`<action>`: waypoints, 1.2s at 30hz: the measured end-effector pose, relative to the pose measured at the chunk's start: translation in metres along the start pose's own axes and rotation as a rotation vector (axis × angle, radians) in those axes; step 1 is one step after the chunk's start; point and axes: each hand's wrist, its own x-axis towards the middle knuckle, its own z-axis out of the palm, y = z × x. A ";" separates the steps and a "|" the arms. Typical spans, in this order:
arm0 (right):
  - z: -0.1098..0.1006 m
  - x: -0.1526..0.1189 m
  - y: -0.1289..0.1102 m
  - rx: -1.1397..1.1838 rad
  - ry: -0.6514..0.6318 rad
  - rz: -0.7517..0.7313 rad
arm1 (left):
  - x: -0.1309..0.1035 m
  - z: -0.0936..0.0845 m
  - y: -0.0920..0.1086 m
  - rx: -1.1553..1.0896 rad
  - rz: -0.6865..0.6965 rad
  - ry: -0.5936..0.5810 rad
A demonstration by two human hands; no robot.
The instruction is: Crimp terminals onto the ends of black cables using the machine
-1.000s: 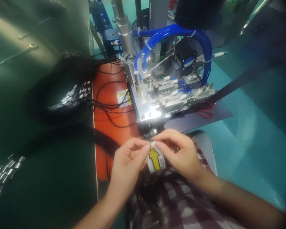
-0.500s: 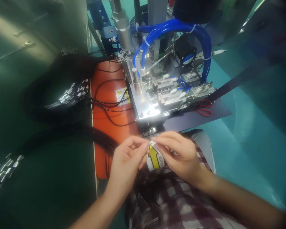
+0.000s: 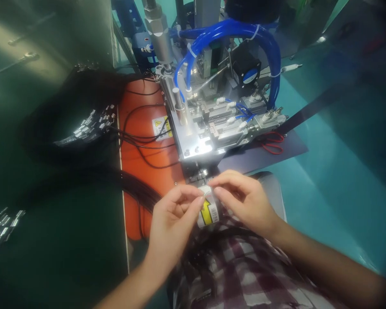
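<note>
Item: small pale piece (image 3: 207, 193), shape too small to make out; located in front of the machine's near edge, at the fingertips of the left hand (image 3: 173, 216), whose thumb and forefinger are pinched on it. Right hand (image 3: 249, 199): just to the right, thumb and forefinger slightly parted, tips near the piece.

Arrow label (image 3: 207, 216): white, with yellow arrow and printed characters; below and behind the fingertips, partly covered. Plaid garment (image 3: 241, 274): maroon and white, at the near side under the forearms.

Machine (image 3: 231, 139): silver metal plates and cylinders, beyond the hands; white fittings with thin blue lines. Blue tubing (image 3: 227, 30): thick bundle, arched over the machine, white ties around it. Red loops (image 3: 272, 143): on a grey sheet (image 3: 254, 161), right of the machine.

Orange panel (image 3: 148, 154): left of the machine, bearing a yellow-and-white warning label (image 3: 162, 128) and loose black cables (image 3: 148, 139). Cable bundle (image 3: 138, 186): black, running over the panel's near part to the dark green surface (image 3: 67, 240). Metal cable ends (image 3: 86, 124): silver, clustered at far left.
</note>
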 end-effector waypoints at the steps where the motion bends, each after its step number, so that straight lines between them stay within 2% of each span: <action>1: -0.002 0.000 -0.002 0.002 -0.039 0.017 | -0.001 0.001 0.000 0.039 0.030 0.010; 4: -0.007 -0.002 -0.006 -0.025 -0.098 0.009 | -0.004 0.002 -0.002 0.177 0.136 0.025; 7: -0.011 -0.009 -0.008 -0.111 -0.110 -0.081 | -0.005 0.003 -0.006 0.272 0.222 0.001; 12: -0.012 -0.017 -0.006 -0.169 -0.118 -0.187 | -0.005 0.004 -0.010 0.338 0.298 -0.052; 20: -0.003 -0.008 -0.008 0.018 -0.068 0.118 | -0.005 0.003 -0.010 0.284 0.258 -0.044; 25: 0.001 -0.003 -0.010 0.372 -0.152 0.428 | -0.004 0.005 -0.008 0.237 0.250 0.002; 27: 0.002 -0.002 -0.009 0.486 -0.174 0.506 | -0.004 0.005 -0.008 0.196 0.229 0.020; 32: 0.004 -0.004 -0.006 0.567 -0.169 0.570 | -0.004 0.006 -0.006 0.114 0.203 0.031; 36: 0.006 -0.007 -0.007 0.582 -0.141 0.567 | -0.005 0.005 -0.008 0.079 0.177 0.026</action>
